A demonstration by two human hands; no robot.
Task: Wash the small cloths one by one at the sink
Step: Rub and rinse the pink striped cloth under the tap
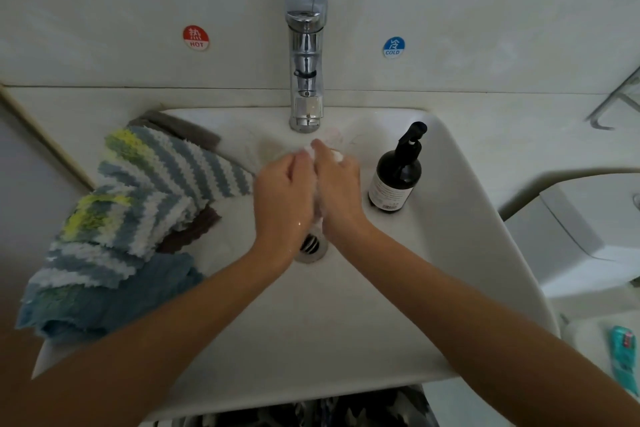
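My left hand (284, 194) and my right hand (337, 184) are pressed together over the middle of the white sink (346, 322), just below the chrome tap (306, 80). Between them they grip a small white sudsy cloth (317, 201). Only slivers of it show at the fingertips and between the palms. A pile of small cloths lies on the sink's left rim: striped grey-white-yellow ones (149, 184), a blue one (104, 302) and brown ones (194, 229). No water stream is visible.
A dark pump bottle (396, 173) stands on the sink's right side, close to my right hand. The drain (310, 246) lies under my wrists. Hot (195, 37) and cold (393, 47) stickers mark the wall. At the far right is a white toilet tank (588, 236).
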